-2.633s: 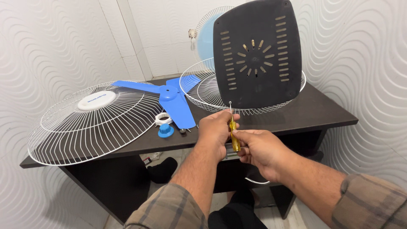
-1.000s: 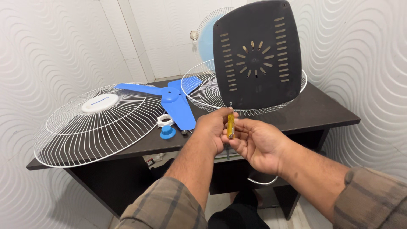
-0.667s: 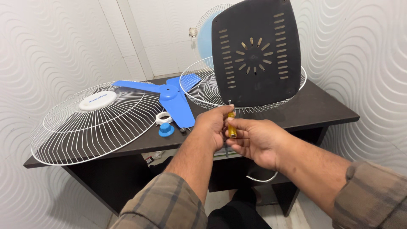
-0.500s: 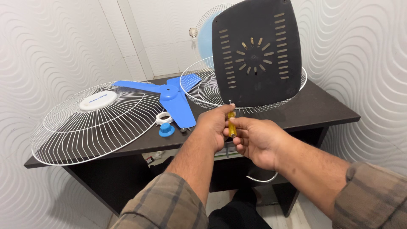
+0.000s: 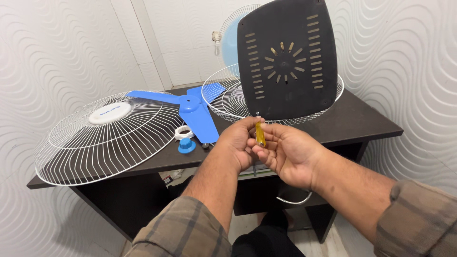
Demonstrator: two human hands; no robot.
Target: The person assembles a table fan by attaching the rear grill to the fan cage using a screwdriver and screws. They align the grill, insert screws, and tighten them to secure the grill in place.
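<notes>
Centre frame, left hand [image 5: 240,143] and right hand [image 5: 285,152] both grip a slim yellow-handled screwdriver [image 5: 260,134], seemingly light, rigid, best held by its handle, beneath the black fan base [image 5: 285,59]

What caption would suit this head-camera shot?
Both hands hold a yellow screwdriver to the lower edge of a black fan base above a desk.

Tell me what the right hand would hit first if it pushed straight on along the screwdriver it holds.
Most likely the lower edge of the black vented panel: the right hand aims the yellow screwdriver upward, its tip about touching there, though depth is unclear.
</notes>
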